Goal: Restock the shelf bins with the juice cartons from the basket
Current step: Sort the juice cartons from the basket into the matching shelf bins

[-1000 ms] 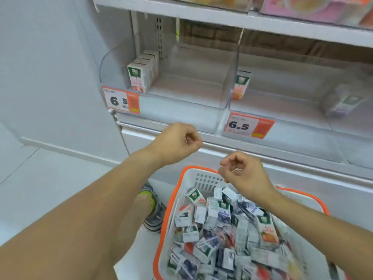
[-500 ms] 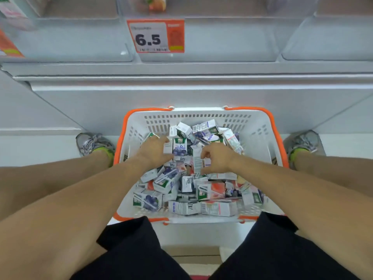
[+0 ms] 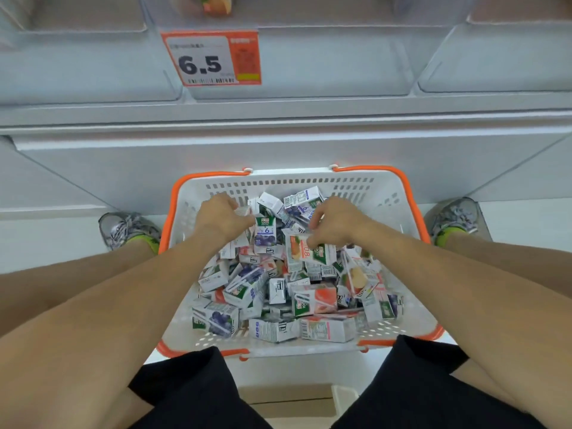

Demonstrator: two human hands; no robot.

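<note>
A white basket with an orange rim (image 3: 385, 196) stands on the floor between my feet, holding several small juice cartons (image 3: 315, 300) in a loose heap. My left hand (image 3: 221, 219) is down in the far part of the heap, its fingers curled round a white-sided carton (image 3: 244, 210), beside an upright blueberry carton (image 3: 265, 235). My right hand (image 3: 335, 226) pinches a peach-coloured carton (image 3: 309, 252) by its top edge. Clear shelf bins (image 3: 325, 75) run across the top of the view; one carton (image 3: 216, 4) shows in the middle bin.
An orange price tag reading 6.5 (image 3: 213, 58) is fixed to the middle bin's front. A white shelf base (image 3: 278, 144) sits right behind the basket. My shoes (image 3: 128, 229) (image 3: 455, 219) flank the basket. My black shorts (image 3: 192, 394) fill the bottom.
A second ago both hands were raised and curled, holding nothing, in front of the shelf. The view dropped, and both hands went down into the basket and closed on cartons.
</note>
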